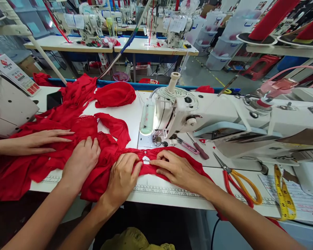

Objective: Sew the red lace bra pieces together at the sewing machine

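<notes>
Presently, your left grip (122, 177) and right grip (177, 170) both rest palm down on the red lace garment (108, 147). The garment lies spread over the white surface (134, 116), directly in front of the sewing machine (224, 118).

Left grip: fingers lightly bent, tips pressing the cloth, closed round nothing. Right grip: fingers stretched flat and pointing left, likewise holding nothing, only pinning the fabric down. Your fingertips nearly meet at a small gap in the cloth, just short of the presser foot (156, 139). The narrow end of the garment sits under your grips, and its bulk trails off to your left.

A second person has two hands on that bulk: the near hand (80, 163) just beside your left grip, and the far hand (39, 141) further left. Neither touches yours.

Assessment: the step in hand appears to be positioning, with the working edge being smoothed and lined up ahead of the foot. I cannot confirm that any cloth lies under the needle.

The next move calls for sliding the aligned edge forward under the foot without letting the layers shift. Keep even pressure from both grips and your fingertips clear of the needle. The weight of the other hands on the bulk could drag the edge off line.

Noted: scissors (227, 178), thread snips (189, 146) and a yellow measuring tape (284, 194) lie to your right, off the cloth.
</notes>
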`<state>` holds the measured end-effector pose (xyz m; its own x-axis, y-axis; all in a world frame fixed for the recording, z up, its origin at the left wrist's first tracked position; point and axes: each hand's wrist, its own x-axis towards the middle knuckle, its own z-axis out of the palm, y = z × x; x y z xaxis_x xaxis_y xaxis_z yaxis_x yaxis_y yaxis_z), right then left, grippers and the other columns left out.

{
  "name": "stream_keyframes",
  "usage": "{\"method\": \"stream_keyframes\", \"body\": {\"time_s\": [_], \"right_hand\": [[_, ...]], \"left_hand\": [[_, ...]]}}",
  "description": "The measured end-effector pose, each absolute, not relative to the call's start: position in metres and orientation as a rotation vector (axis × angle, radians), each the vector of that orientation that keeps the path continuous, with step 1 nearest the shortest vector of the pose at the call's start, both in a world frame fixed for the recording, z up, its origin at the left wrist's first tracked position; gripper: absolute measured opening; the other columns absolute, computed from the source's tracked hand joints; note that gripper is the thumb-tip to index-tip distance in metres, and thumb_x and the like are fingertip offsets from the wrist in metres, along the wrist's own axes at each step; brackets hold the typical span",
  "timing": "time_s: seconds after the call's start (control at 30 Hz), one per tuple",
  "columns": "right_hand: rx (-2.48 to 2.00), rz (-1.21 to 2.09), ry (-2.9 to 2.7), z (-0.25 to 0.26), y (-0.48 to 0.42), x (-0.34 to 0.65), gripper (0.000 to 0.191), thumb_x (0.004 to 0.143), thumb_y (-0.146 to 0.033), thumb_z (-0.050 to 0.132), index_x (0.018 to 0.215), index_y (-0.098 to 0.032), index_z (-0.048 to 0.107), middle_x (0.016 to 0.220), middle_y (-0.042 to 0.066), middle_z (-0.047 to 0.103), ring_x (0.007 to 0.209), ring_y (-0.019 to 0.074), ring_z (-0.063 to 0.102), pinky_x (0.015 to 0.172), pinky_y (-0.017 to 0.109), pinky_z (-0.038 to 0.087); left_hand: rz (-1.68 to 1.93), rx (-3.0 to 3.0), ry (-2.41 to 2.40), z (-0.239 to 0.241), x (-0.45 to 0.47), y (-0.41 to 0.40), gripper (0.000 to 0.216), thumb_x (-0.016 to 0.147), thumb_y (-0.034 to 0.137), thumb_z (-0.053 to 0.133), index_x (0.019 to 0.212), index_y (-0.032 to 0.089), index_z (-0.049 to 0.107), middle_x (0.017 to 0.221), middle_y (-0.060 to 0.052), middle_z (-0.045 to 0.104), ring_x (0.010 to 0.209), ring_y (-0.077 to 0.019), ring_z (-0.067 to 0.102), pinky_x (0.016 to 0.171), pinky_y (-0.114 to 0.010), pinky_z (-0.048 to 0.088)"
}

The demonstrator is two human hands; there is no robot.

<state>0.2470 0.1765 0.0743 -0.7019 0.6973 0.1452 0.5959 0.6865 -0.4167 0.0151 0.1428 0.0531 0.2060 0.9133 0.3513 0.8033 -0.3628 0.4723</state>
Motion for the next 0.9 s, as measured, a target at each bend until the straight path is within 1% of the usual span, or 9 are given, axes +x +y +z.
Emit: {"method": "stream_keyframes", "body": {"time_s": [0.07,0.13,0.23,0.3,0.43,0.5,0.6,0.77,0.9], "right_hand": [[-1.008,0.431,-2.617,0.079,0.175,0.244,0.027,0.101,-0.018,0.052,0.124,-0.025,0.065,0.104,0.006,0.061,0.092,0.0160,0.056,0.056,0.022,0.034],[-0.967,0.378,-2.597,0.082,0.175,0.238,0.027,0.100,-0.012,0.050,0.117,-0.023,0.067,0.102,0.005,0.063,0.091,0.0154,0.055,0.054,0.024,0.029],[-0.843,0.362,-2.600,0.079,0.180,0.226,0.023,0.098,-0.008,0.051,0.105,-0.021,0.069,0.099,0.005,0.066,0.091,0.0155,0.055,0.056,0.026,0.028],[-0.795,0.375,-2.635,0.074,0.187,0.218,0.019,0.098,-0.010,0.054,0.101,-0.020,0.070,0.096,0.004,0.066,0.087,0.0148,0.054,0.056,0.026,0.027],[-0.787,0.404,-2.707,0.067,0.201,0.209,0.009,0.098,-0.020,0.061,0.095,-0.020,0.070,0.090,0.002,0.064,0.080,0.0136,0.051,0.053,0.029,0.019],[-0.778,0.441,-2.737,0.068,0.205,0.206,0.010,0.098,-0.022,0.061,0.091,-0.020,0.068,0.088,0.001,0.063,0.080,0.0135,0.051,0.053,0.029,0.018],[-0.794,0.524,-2.754,0.072,0.209,0.204,0.012,0.099,-0.022,0.061,0.088,-0.019,0.066,0.087,0.001,0.061,0.078,0.0135,0.050,0.055,0.029,0.018],[-0.846,0.680,-2.742,0.079,0.215,0.200,0.013,0.096,-0.021,0.065,0.083,-0.020,0.062,0.081,-0.001,0.058,0.079,0.0139,0.050,0.057,0.027,0.021],[-0.805,0.680,-2.739,0.082,0.210,0.197,0.016,0.095,-0.021,0.065,0.080,-0.019,0.060,0.079,-0.001,0.058,0.076,0.0140,0.052,0.063,0.026,0.030]], "left_hand": [[0.892,2.388,1.720,0.056,0.019,0.137,0.005,0.098,0.024,0.056,0.098,0.019,0.058,0.098,-0.006,0.063,0.093,-0.0236,0.056,0.082,-0.037,0.046],[0.921,2.549,1.780,0.057,0.023,0.128,0.004,0.097,0.017,0.057,0.094,0.019,0.060,0.093,-0.006,0.062,0.087,-0.0228,0.054,0.078,-0.036,0.044],[0.936,2.740,1.759,0.054,0.025,0.113,0.015,0.095,0.007,0.054,0.094,0.018,0.064,0.085,-0.004,0.062,0.076,-0.0209,0.052,0.069,-0.035,0.040],[0.911,2.798,1.706,0.050,0.024,0.105,0.019,0.096,0.005,0.051,0.101,0.016,0.066,0.084,-0.005,0.064,0.075,-0.0211,0.052,0.069,-0.035,0.040],[0.825,2.873,1.669,0.044,0.020,0.093,0.033,0.096,0.000,0.042,0.117,0.010,0.065,0.094,-0.009,0.068,0.087,-0.0230,0.059,0.083,-0.038,0.044],[0.788,2.902,1.670,0.043,0.018,0.089,0.038,0.095,-0.003,0.039,0.120,0.009,0.064,0.100,-0.010,0.069,0.092,-0.0241,0.060,0.091,-0.041,0.044],[0.730,2.932,1.657,0.045,0.016,0.086,0.041,0.095,-0.002,0.036,0.122,0.009,0.065,0.104,-0.009,0.071,0.096,-0.0250,0.061,0.097,-0.044,0.041],[0.683,2.963,1.614,0.044,0.014,0.087,0.041,0.101,0.004,0.029,0.123,0.007,0.064,0.108,-0.011,0.071,0.099,-0.0245,0.061,0.102,-0.046,0.038],[0.742,2.886,1.684,0.043,0.016,0.083,0.043,0.103,0.008,0.026,0.121,0.009,0.065,0.106,-0.009,0.071,0.099,-0.0235,0.061,0.106,-0.047,0.036]]}}
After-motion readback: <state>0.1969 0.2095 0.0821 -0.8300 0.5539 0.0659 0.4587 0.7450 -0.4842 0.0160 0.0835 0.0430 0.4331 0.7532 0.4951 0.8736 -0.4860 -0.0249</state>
